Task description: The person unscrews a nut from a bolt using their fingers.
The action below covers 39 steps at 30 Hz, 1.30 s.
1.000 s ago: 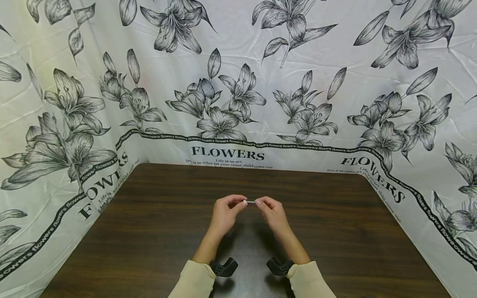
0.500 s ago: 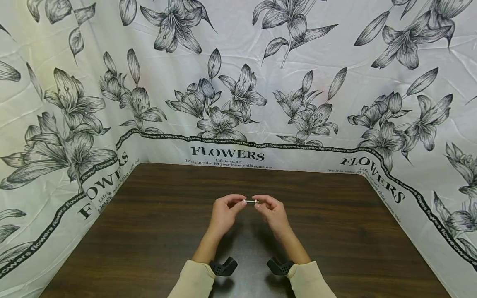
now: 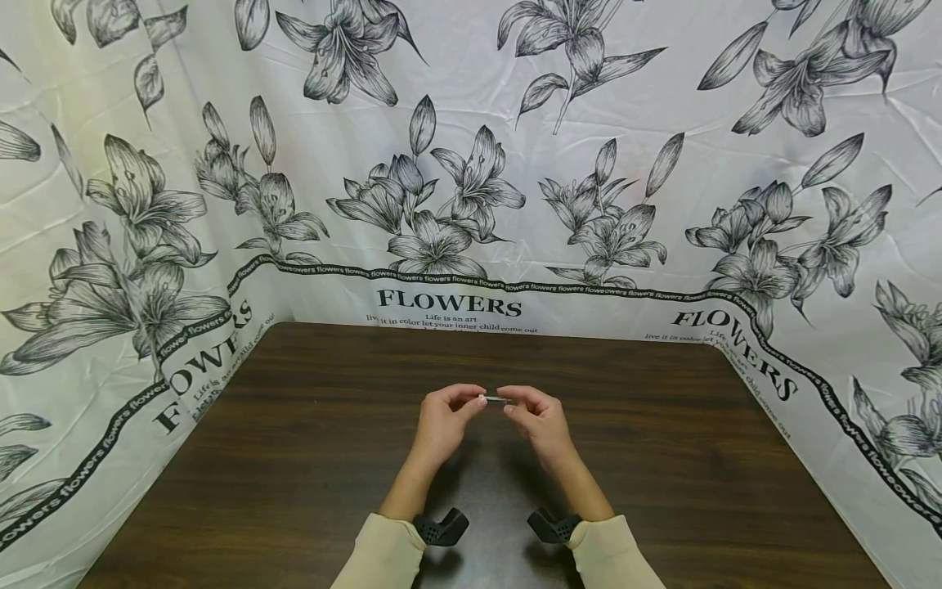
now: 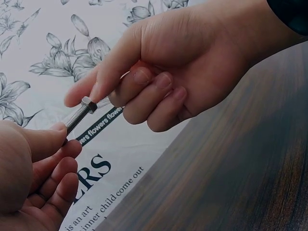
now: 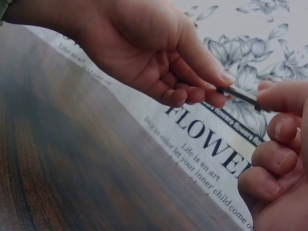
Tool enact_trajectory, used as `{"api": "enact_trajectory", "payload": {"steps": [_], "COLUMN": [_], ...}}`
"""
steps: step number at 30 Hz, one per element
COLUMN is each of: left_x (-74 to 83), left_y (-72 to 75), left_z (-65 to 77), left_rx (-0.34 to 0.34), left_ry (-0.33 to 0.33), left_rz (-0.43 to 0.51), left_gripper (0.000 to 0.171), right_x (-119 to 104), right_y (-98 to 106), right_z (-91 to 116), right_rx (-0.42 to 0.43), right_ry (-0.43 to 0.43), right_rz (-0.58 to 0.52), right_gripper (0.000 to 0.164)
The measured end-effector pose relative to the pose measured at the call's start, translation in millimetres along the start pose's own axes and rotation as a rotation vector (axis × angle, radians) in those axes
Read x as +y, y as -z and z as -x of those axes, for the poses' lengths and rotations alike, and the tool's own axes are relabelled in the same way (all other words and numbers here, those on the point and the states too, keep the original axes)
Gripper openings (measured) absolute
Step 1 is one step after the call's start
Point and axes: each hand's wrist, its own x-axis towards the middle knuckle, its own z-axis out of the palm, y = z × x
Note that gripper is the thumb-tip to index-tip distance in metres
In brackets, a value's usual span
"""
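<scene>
A small silver threaded bolt point(image 3: 495, 398) lies nearly level in the air between my two hands, above the dark table. My left hand point(image 3: 440, 427) pinches one end of it between thumb and forefinger. A hexagonal piece point(image 4: 88, 104), a head or a nut, shows at the other end in the left wrist view. There my right hand point(image 3: 543, 427) has its thumb and forefinger right at the hexagon, one on each side, while its other fingers curl toward the palm. In the right wrist view the threaded shank point(image 5: 240, 95) spans the space from hand to hand.
The brown wooden table point(image 3: 331, 458) runs out to both sides. White cloth point(image 3: 515, 196) printed with black lilies and "FLOWERS" lettering hangs around its back and sides. Black devices point(image 3: 444, 530) sit on both wrists, by the pale sleeves.
My right thumb and forefinger, together at the bolt's end a second ago, have parted a little, baring more of that end. The left hand keeps its pinch and has hardly shifted.
</scene>
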Motion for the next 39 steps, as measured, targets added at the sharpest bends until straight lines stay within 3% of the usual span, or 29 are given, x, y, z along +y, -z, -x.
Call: {"api": "enact_trajectory", "payload": {"steps": [10,17,20,28,39], "left_x": [0.8,34.2,37.7,1.4,-3.4], "left_y": [-1.4,3.2,3.9,-1.8,0.6], "left_z": [-0.2,8.4,9.3,0.0,-1.1], "left_rx": [0.002,-0.017,-0.018,0.011,-0.001], "left_ry": [0.0,-0.005,-0.008,-0.015,-0.016], "left_rz": [-0.003,-0.01,-0.014,-0.023,-0.01], "left_gripper": [0.013,0.011,0.011,0.01,0.009], "right_x": [-4,-4,-4,-4,-2], "right_y": [-4,-5,-4,-3,-1], "right_z": [-2,-2,-2,-2,-1], "right_rx": [0.087,0.104,0.097,0.079,0.028], "right_ry": [-0.166,-0.244,-0.239,-0.193,-0.104], "right_rz": [0.098,0.095,0.08,-0.001,-0.025], "right_gripper": [0.023,0.032,0.029,0.02,0.022]}}
